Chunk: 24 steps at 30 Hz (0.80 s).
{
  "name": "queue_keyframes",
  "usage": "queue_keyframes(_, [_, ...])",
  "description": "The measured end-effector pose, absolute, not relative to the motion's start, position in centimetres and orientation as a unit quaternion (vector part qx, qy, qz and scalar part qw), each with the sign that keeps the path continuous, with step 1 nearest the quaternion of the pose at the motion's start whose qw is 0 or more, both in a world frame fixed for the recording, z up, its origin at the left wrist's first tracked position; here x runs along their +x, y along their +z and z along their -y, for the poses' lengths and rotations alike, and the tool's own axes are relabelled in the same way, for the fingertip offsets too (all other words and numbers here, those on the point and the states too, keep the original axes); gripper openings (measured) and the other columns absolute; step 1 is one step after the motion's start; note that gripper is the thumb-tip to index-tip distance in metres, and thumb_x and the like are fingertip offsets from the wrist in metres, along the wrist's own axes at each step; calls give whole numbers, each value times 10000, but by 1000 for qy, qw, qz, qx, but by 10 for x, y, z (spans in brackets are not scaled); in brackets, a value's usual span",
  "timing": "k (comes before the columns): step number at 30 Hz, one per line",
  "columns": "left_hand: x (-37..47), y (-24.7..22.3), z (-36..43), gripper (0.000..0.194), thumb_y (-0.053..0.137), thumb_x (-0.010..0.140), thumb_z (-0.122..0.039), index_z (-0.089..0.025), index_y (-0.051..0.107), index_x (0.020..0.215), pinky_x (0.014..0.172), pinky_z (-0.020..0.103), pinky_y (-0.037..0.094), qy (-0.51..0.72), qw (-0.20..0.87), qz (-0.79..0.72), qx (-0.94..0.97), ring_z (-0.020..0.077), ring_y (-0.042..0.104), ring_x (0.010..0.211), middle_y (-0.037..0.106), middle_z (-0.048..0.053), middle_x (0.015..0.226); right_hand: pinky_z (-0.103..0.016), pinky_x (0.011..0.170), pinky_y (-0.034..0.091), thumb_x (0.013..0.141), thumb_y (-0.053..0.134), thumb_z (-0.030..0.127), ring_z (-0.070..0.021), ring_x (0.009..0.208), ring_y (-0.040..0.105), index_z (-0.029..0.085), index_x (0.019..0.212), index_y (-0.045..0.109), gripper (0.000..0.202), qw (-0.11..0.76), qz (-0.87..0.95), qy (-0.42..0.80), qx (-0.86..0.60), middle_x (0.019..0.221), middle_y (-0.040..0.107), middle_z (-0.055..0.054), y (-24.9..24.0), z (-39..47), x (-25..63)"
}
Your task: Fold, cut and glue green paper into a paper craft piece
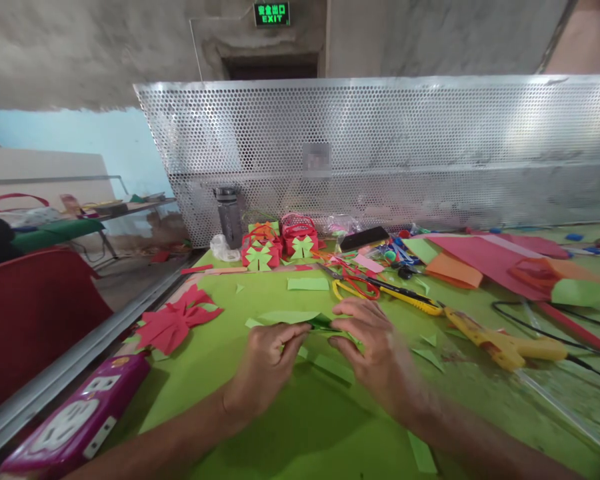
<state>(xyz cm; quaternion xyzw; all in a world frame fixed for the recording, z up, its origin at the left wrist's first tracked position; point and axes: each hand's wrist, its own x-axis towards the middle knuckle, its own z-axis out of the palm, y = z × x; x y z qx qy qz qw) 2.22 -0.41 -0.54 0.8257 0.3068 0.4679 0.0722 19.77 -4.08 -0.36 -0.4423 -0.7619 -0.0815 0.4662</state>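
Observation:
Between my two hands is a folded piece of green paper (321, 323), its darker inner fold facing up. My left hand (267, 367) pinches its left part between thumb and forefinger. On the other side, my right hand (380, 357) has thumb and fingers around the paper's right end, the upper fingers slightly raised. A light green strip (327, 367) lies on the table just below the hands, and another green strip (308, 284) is beyond them. Scissors with red and yellow handles (355, 288) lie past my right hand, beside a yellow utility knife (410, 299).
A yellow glue gun (505, 340) with a cord rests at right. Red paper flower (177, 320) and purple case (80, 417) are at left. Red paper boxes with green bows (261, 257), a grey bottle (228, 217) and colored paper sheets (485, 257) stand before a perforated metal panel (380, 147).

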Motion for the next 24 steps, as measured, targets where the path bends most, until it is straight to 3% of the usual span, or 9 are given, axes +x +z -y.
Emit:
queue_keyframes(20, [22, -3, 4, 179, 538, 807, -123, -174, 709, 821, 512, 195, 531, 491, 77, -308, 811, 130, 665, 531, 729, 21, 685, -444, 862, 384, 758, 614, 102, -237, 971, 543, 184, 829, 629, 109, 475, 749, -99, -451, 910, 659, -63, -1, 42, 196])
queue_keyframes(24, [23, -2, 5, 193, 530, 800, -112, -179, 711, 805, 526, 197, 533, 486, 88, -312, 812, 127, 659, 521, 728, 20, 680, -426, 834, 402, 759, 615, 98, -226, 929, 548, 188, 751, 610, 90, 473, 756, -88, -443, 885, 646, -55, -1, 40, 198])
